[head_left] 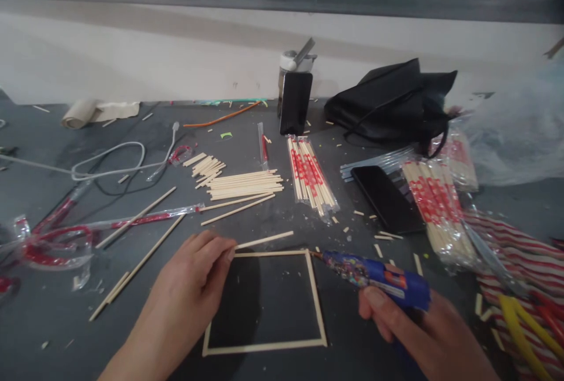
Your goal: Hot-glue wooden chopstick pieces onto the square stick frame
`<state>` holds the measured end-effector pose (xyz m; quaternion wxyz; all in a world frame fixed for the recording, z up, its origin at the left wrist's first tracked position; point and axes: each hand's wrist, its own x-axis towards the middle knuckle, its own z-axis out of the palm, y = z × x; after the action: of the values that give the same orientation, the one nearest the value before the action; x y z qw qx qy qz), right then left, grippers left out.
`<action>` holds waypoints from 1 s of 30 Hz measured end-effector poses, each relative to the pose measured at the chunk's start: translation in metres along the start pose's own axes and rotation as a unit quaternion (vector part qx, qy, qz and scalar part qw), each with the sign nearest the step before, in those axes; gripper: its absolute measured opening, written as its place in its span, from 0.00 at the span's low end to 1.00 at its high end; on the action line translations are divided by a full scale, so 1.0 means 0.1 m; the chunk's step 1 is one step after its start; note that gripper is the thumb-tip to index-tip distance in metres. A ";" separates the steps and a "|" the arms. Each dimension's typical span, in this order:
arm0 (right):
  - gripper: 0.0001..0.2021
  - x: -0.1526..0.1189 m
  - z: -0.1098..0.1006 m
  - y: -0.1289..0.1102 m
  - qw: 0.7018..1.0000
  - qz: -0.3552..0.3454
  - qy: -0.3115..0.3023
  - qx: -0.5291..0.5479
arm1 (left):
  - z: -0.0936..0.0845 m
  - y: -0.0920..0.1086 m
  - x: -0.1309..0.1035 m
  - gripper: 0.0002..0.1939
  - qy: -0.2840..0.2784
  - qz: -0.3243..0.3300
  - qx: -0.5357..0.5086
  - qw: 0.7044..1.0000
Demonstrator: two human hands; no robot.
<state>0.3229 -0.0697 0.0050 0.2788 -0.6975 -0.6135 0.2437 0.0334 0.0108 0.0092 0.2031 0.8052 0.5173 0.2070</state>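
A blue hot glue gun [388,280] is in my right hand [412,325], its fingers wrapped round the grip. The nozzle points left and meets the top right corner of a rectangular frame of wooden sticks [316,299] lying on the dark table. My left hand [194,287] pinches one end of a short wooden stick [267,240], which slants just above the frame's far side. This hand covers the frame's top left corner and much of its left side. Behind it lie a row of longer sticks [244,184] and a pile of short cut pieces [205,168].
Packs of chopsticks [311,175] lie beyond the frame. A phone [388,199] lies flat; another phone [296,102] leans on a bottle [288,63]. A black bag [392,99] sits at back right. Yellow-handled scissors [524,334] rest on striped cloth [506,240]. A white cable [110,149] curls left.
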 end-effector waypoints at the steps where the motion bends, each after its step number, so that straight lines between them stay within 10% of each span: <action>1: 0.19 0.01 -0.01 -0.01 1.000 -0.006 0.001 -0.002 | 0.00 0.00 0.00 0.11 -0.001 -0.001 0.000 1.000; 30: 0.21 0.01 -0.04 0.01 1.000 -0.007 -0.008 -0.020 | -0.10 0.05 -0.04 0.13 0.015 -0.025 0.056 0.998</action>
<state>0.3267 -0.0691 0.0068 0.2621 -0.6968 -0.6250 0.2349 0.0302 0.0059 0.0196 0.1550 0.7991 0.5508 0.1848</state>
